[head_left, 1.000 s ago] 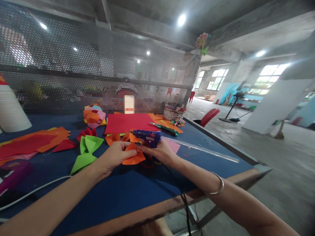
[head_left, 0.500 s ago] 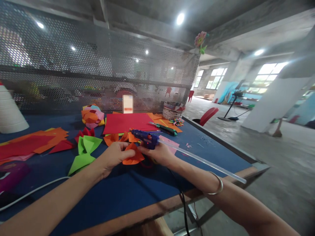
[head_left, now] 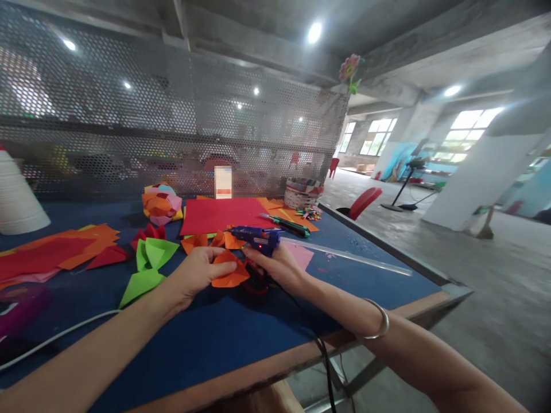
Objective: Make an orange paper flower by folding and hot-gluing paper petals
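Observation:
My left hand (head_left: 205,272) pinches a folded orange paper piece (head_left: 230,272) above the blue table. My right hand (head_left: 282,265) is wrapped round a blue hot glue gun (head_left: 257,237), its nozzle pointing left above the orange paper and a small red light showing on its body. A long clear glue stick (head_left: 353,256) sticks out of the gun's back toward the right. More folded orange paper (head_left: 196,243) lies just beyond my left hand. Dark-handled scissors (head_left: 257,282) appear partly hidden below the gun. Folded green paper (head_left: 150,265) sits left of my left hand.
Red paper sheets (head_left: 224,215) and a green utility knife (head_left: 293,225) lie behind the gun. A woven basket (head_left: 303,193) stands at the back right. Left are stacked paper sheets (head_left: 55,249), a paper ball (head_left: 162,203) and a purple object (head_left: 23,310). A black cord (head_left: 325,367) hangs over the front edge.
The glue gun has tilted, so the rear end of its glue stick has swung up and away from the table's front edge. The orange paper stays in my left hand, shifted slightly left.

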The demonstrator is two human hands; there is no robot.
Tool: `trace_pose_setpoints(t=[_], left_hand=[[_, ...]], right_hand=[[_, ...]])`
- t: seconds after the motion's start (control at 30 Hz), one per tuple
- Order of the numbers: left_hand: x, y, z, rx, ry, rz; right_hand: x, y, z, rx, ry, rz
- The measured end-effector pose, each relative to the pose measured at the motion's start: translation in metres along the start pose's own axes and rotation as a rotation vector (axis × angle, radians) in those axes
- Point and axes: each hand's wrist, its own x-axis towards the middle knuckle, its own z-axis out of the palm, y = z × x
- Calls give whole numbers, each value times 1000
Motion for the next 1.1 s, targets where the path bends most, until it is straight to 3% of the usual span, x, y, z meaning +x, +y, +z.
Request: trace_pose_setpoints(t=[0.3,0.53,0.87,1.1], left_hand=[[-1,4,-1,-25,62,17],[2,2,-3,-17,69,40],[6,-8,-2,156,88,130],[5,-4,0,373,138,225]], right_hand=[[-2,-3,0,117,9,89],[-2,-7,0,100,-51,44],[-1,-3,1,-23,-61,-74],[1,-4,1,-82,-43,-52]])
